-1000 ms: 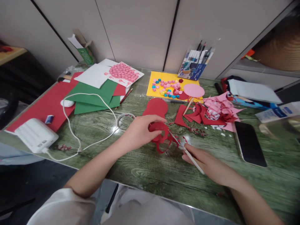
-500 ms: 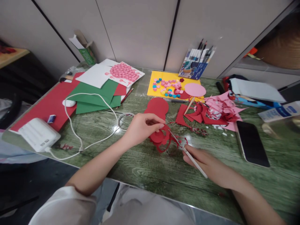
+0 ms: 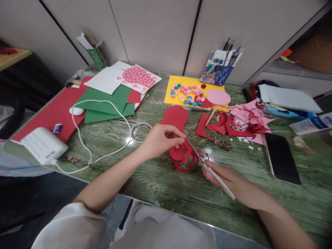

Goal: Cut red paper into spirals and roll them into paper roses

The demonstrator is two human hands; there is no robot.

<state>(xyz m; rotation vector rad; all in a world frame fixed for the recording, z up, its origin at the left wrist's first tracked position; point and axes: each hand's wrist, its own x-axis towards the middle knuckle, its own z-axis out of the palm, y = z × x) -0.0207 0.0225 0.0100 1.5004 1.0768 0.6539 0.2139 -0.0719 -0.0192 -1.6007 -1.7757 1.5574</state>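
Between thumb and fingers, my left hand (image 3: pixel 163 140) pinches a piece of red paper (image 3: pixel 177 154). Thin curled red strips hang around and below that paper. My right hand (image 3: pixel 220 176) grips a pair of scissors (image 3: pixel 220 181) with pale handles; the blades point up and left, with their tips at the red paper's edge. Behind my left hand, red paper circles (image 3: pixel 176 116) lie on the table. To the right of them are red paper offcuts (image 3: pixel 203 126) with a wooden stick (image 3: pixel 211 115) across them.
A phone (image 3: pixel 282 159) lies right of my right hand. At left are a white power bank (image 3: pixel 44 145) with a looped cable (image 3: pixel 103 102) and green paper (image 3: pixel 103 112). Behind stand yellow paper (image 3: pixel 169 93) under small colored balls, a pen pack (image 3: pixel 220 69) and crumpled pink paper (image 3: pixel 249 117).
The scissors and my right hand have shifted slightly, and the handles look further apart. The red strips hang a little differently. The whole view has moved slightly.
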